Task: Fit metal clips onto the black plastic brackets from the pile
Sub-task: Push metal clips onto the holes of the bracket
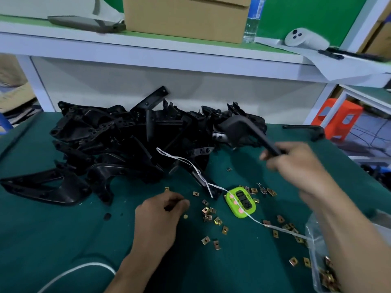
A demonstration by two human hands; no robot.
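The right hand point(296, 163), centre right of the frame, grips a black bracket point(239, 127) by the end of its thin arm, fingers curled round it. The bracket is L-shaped and held above the table. Its long axis runs on a diagonal from the hand up and to the left, and the free end with the bend and the broader foot points to the upper left, over the right edge of the pile point(105, 144). The hand and bracket are motion-blurred.

The pile of black brackets lies tangled across the centre left of the green table point(53, 240), reaching back to the white shelf front.

The left hand point(163, 210), lower centre, rests knuckles-up on the table just below the pile. Its fingers are curled under; whether they pinch a clip cannot be told.

Brass-coloured clips point(209, 214) lie scattered to the right of the left hand, more towards the lower right. A clear bag point(317, 269) at the lower right edge holds further clips. A green timer point(240, 203) lies among them, with a white string point(190, 166) running across it from the pile to the bag.

On the shelf at the top stand a box point(186, 17), a bottle point(252, 20) and a white controller point(304, 40)
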